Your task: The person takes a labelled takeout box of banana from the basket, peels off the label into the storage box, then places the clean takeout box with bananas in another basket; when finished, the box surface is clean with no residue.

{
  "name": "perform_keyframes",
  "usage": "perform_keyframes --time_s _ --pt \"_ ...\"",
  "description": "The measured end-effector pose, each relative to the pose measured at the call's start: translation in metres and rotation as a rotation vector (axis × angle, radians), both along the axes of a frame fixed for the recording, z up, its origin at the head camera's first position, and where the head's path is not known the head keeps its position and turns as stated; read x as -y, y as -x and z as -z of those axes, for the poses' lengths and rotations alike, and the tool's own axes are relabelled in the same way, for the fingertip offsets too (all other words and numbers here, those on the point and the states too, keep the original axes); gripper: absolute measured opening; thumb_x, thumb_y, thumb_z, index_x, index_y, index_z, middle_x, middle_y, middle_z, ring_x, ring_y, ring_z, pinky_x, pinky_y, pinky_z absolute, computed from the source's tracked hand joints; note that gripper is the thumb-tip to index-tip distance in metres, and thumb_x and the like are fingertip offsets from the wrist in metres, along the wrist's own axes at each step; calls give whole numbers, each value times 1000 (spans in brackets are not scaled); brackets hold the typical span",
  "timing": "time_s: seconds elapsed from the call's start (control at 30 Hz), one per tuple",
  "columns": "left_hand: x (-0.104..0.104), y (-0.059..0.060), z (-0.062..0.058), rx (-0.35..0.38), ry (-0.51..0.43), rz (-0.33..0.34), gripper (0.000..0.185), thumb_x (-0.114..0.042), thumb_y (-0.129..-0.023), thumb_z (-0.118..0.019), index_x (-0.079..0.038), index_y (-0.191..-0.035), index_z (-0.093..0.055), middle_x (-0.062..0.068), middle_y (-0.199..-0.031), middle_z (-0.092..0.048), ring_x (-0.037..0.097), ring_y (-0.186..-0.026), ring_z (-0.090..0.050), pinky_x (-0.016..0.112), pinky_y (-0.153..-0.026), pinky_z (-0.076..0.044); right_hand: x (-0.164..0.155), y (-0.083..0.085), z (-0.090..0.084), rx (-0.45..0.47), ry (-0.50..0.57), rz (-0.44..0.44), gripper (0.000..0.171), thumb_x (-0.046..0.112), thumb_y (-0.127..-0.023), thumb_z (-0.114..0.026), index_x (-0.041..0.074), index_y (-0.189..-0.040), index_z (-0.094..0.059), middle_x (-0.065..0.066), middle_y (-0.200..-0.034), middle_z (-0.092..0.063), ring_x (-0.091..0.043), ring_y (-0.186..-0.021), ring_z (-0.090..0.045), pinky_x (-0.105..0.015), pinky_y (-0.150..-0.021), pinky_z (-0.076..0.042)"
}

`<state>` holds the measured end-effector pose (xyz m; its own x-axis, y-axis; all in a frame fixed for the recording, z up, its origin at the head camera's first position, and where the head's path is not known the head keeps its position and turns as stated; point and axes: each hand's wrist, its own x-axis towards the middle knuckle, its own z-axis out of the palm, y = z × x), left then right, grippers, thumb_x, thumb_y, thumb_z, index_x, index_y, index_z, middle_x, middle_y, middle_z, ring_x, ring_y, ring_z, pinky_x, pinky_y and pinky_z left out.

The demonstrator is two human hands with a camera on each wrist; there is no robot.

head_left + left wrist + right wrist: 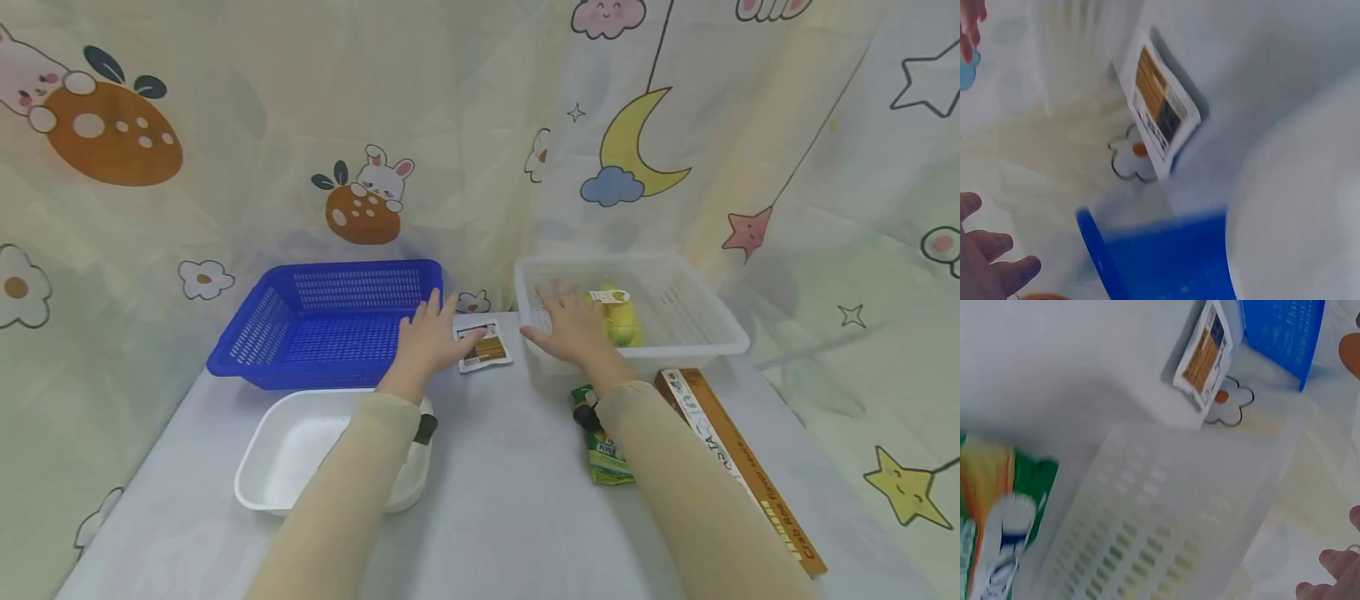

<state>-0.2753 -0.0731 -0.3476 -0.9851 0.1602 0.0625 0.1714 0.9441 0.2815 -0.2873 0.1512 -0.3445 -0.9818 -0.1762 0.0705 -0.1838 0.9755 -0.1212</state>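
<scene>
1. I see my left hand (429, 337) with its fingers (433, 302) spread wide and straight, holding nothing, above the right rim of the one blue basket (330, 329).
2. My right hand (572, 325) is likewise flat and spread, its fingers (542, 293) empty, over the near left corner of the one clear basket (675, 333).
3. Between my two hands lies one small sachet (485, 344), white with a brown label, flat on the tabletop (495, 483). It sits just beside my left hand's thumb; I cannot tell whether they touch.
4. Inside the clear basket I count one yellow-green packet (622, 321) with a white tag, just past my right hand.
5. Under my left forearm stands one white tub (300, 450), close in front of the blue basket. A dark object shows at its right edge, mostly hidden by my sleeve.
6. Beside my right forearm lies one green pouch (603, 454), and to its right one long brown box (742, 467), angled toward the tabletop's near edge.
7. One cartoon-printed curtain (225, 125) hangs behind everything.
</scene>
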Motion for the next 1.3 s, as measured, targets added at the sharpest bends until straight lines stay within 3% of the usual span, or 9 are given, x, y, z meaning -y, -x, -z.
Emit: perform_keyframes --time_s 0.23,0.43,0.63,0.8,1.0,1.13,1.3 --pt "-52 -3 13 -5 -34 90 84 -71 -81 -34 -20 -146 -18 11 -151 -21 29 -135 -28 56 -103 -31 -57 -4 -5 -18 -65 41 80 63 -84 -42 17 -145 -18 -21 -149 -17 -47 -134 -14 -67 -103 -16" --pt "-80 -2 26 5 -53 106 84 -71 -81 -34 -20 -146 -18 10 -150 -22 28 -133 -34 52 -98 -38 -97 -5 -3 -8 -60 84 84 64 -84 -40 13 -145 -17 -23 -149 -13 -48 -134 -11 -69 -101 -16" --pt "-104 3 42 23 -143 69 88 -72 -80 -36 -18 -146 -16 10 -150 -22 32 -130 -37 52 -99 -37 -127 -9 -1 5 -51 122 88 69 -82 -37 13 -146 -14 -25 -149 -10 -50 -134 -7 -70 -100 -14" --pt "-122 3 57 29 -235 16 92 -71 -79 -41 -15 -146 -15 14 -152 -14 34 -129 -37 53 -99 -37 -141 -18 -1 27 -22 139 87 68 -83 -36 13 -146 -13 -26 -149 -8 -51 -133 -7 -70 -100 -13" --pt "-126 7 72 24 -321 -75 96 -70 -76 -47 -12 -146 -15 9 -154 -2 35 -119 -48 47 -89 -44 -149 -20 -3 36 -9 125 90 71 -82 -34 13 -146 -12 -27 -149 -9 -52 -132 -9 -71 -97 -16" --pt "-129 8 78 14 -388 -76 99 -72 -74 -48 -14 -146 -14 6 -154 -1 34 -114 -52 44 -81 -47 -163 -17 -3 36 -39 138 92 73 -80 -35 14 -146 -13 -28 -148 -11 -54 -130 -11 -72 -96 -18" --pt "-136 7 79 32 -420 -69 100 -71 -73 -50 -15 -146 -13 4 -154 0 34 -113 -53 43 -79 -46 -176 -14 -1 137 27 144 96 74 -78 -37 16 -147 -5 -30 -148 -5 -55 -130 -11 -74 -94 -17"
